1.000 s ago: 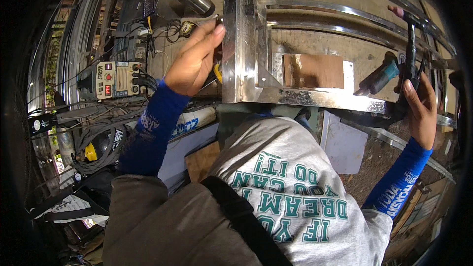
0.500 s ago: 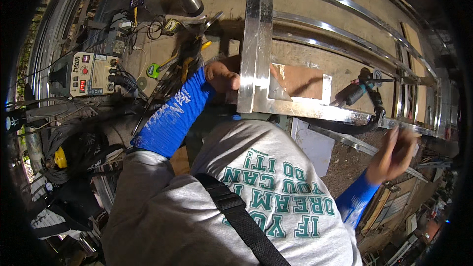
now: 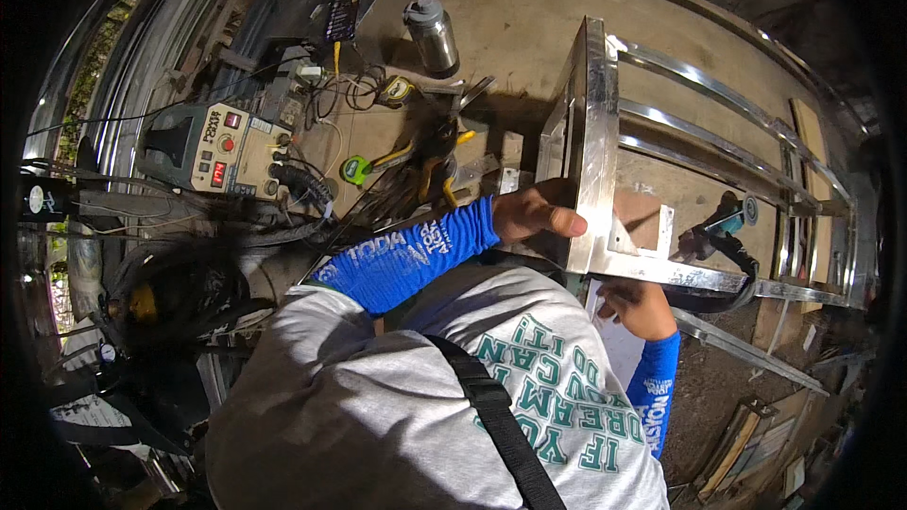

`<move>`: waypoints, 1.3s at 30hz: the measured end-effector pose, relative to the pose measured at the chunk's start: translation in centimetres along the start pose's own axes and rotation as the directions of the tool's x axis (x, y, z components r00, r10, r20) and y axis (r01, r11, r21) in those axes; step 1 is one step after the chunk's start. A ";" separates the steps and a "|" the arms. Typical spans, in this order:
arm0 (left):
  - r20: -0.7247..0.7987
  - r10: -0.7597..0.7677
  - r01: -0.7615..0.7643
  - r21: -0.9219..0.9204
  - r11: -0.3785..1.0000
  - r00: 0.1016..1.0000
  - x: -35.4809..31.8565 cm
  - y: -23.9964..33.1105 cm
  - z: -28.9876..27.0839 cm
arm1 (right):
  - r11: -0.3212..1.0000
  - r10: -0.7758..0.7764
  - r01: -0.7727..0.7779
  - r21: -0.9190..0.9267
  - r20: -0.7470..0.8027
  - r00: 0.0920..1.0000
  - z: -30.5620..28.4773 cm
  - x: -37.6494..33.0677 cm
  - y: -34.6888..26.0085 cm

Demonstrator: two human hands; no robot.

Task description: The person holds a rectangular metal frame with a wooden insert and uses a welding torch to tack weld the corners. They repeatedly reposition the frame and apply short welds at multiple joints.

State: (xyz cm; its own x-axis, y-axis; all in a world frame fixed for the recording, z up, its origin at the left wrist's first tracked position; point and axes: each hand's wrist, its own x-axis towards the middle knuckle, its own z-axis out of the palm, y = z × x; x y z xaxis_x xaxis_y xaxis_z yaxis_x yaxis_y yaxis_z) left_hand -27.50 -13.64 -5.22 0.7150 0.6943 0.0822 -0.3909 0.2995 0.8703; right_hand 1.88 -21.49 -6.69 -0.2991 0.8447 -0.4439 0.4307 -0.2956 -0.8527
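A shiny metal frame of square tubes lies over the bench, with several long rails running to the right. My left hand is closed round the upright tube at its near left corner, thumb on the face of the tube. Just below that corner is my right hand, its fingers curled close to the near tube; whatever they hold is hidden. Inside the corner sits a pale triangular plate. Beyond it, a brown board with a white edge shows. An angle grinder rests inside the frame, farther right.
At left stands a welding machine with a lit display and thick cables. A green tape measure, yellow-handled pliers, another tape measure, a phone and a steel flask lie or stand about the bench.
My right hand has come in from the far right to the frame's near left corner, and its fingers have curled. My left hand keeps its hold. The whole view has shifted.
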 end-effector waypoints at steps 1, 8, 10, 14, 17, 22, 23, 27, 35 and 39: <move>-0.006 0.021 -0.021 0.025 0.999 1.000 0.7 0.2 0.7 | 0.990 0.045 -0.050 0.131 0.036 0.998 -0.5 -0.6 -0.7; 0.059 0.026 -0.024 -0.037 0.999 0.998 0.6 -1.8 0.2 | 0.725 -0.236 0.097 -0.682 -0.113 0.965 -2.6 13.2 2.8; 0.043 0.034 -0.031 -0.072 0.997 0.998 -1.5 -0.2 0.4 | 0.699 -0.114 0.117 -0.705 0.052 0.992 -1.5 18.5 2.6; -0.026 0.099 -0.099 -0.008 0.995 0.995 -1.9 1.7 1.6 | 0.530 0.102 0.057 -0.846 0.130 0.986 -1.6 22.4 4.2; -0.106 0.128 -0.123 0.052 0.991 0.986 -3.2 1.3 1.4 | 0.456 0.187 0.015 -0.890 0.112 0.976 -1.8 23.7 5.6; -0.207 0.110 -0.106 0.030 0.994 0.972 -3.0 1.5 1.6 | 0.383 0.258 -0.017 -0.924 0.090 0.962 -2.2 25.5 7.0; -0.199 0.104 -0.098 0.039 0.994 0.975 -2.8 1.5 1.6 | 0.373 0.267 -0.015 -0.928 0.092 0.959 -2.4 25.8 7.3; -0.230 0.124 -0.127 0.003 0.992 0.965 -1.6 0.5 1.0 | 0.324 0.314 -0.023 -0.946 0.085 0.946 -2.8 25.9 8.9; -0.302 0.047 -0.039 0.034 0.999 0.952 4.0 -1.8 0.6 | 0.829 -0.471 0.319 -0.459 -0.266 0.841 -3.2 11.9 5.1; -0.224 -0.050 0.031 -0.084 0.996 0.973 7.7 -4.5 -0.2 | 0.793 -0.607 0.409 -0.452 -0.525 0.597 0.1 3.6 12.7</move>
State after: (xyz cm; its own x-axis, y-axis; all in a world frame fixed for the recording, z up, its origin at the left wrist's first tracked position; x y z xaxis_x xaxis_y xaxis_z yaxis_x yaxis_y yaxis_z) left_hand -20.33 -9.46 -8.63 0.5859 0.8072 -0.0718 -0.4156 0.3753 0.8285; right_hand 6.22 -22.24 -19.18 0.0067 0.9176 0.3974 0.6037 0.3131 -0.7331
